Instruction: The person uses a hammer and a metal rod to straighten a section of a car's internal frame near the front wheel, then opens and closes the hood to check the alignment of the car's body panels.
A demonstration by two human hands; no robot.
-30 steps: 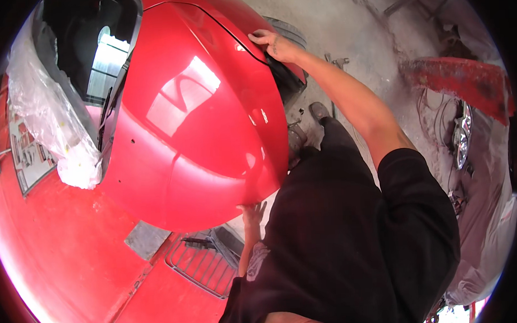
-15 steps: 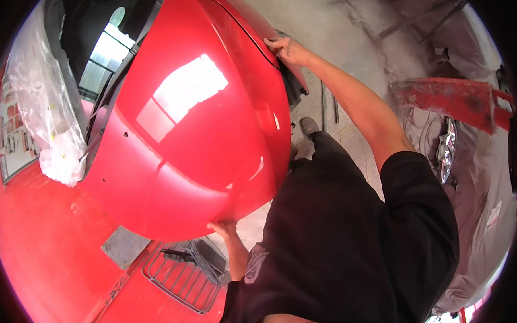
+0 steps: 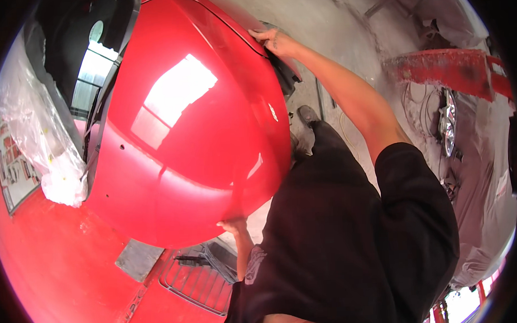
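Note:
In front of me a glossy red car hood [image 3: 212, 140] stretches back toward a dark windshield [image 3: 88, 82]. My left hand [image 3: 233, 225] grips its near edge, with the thumb showing on top and the other fingers mostly hidden beneath. At the hood's far edge, beside a dark panel gap, my right hand [image 3: 272, 40] is closed over the rim, its fingertips on the red paint. My right arm reaches out straight along the hood's front. A window's bright reflection lies across the paint.
Clear plastic sheeting [image 3: 41, 129] hangs by the windshield. On the red floor lie a grey flat piece [image 3: 139, 260] and a metal rack [image 3: 197, 286] with dark parts on it. To the right are a red beam [image 3: 437, 70], a headlight [image 3: 448, 123] and a draped cover [image 3: 481, 182].
The view has turned slightly, so the surroundings sit differently in the picture. Both hands keep to about the same places on the hood's edges.

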